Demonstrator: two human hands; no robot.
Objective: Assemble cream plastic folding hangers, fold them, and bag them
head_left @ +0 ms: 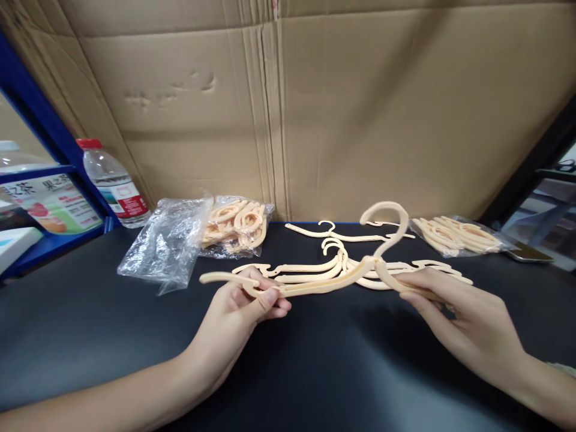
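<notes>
1. We see the cream hanger (335, 283) in the middle of the frame, raised above the black tabletop (306, 372), its hook pointing up and curling toward the left. Held aloft, it probably has room for its arms to swing without catching the others.

2. Behind it, in the centre, unfolded hangers (310, 278) lie overlapping with hooks gathered together; we take this as a way of keeping them compact and out of the working space.

3. Folded hangers sit in a clear bag (245, 223) left of centre and in another packet (463, 236) at the right, where the plastic presumably keeps them together. A crumpled plastic bag (164, 243) lies against the left one.

4. Our left hand (245, 309) comes from the lower left, closed around the hanger's left arm, thumb on the near side and fingers curled beneath.

5. Our right hand (468, 318) enters from the lower right, pinching the other arm between thumb and fingers, which hide its end. Gripping both sides likely steadies the joint below the hook.
</notes>
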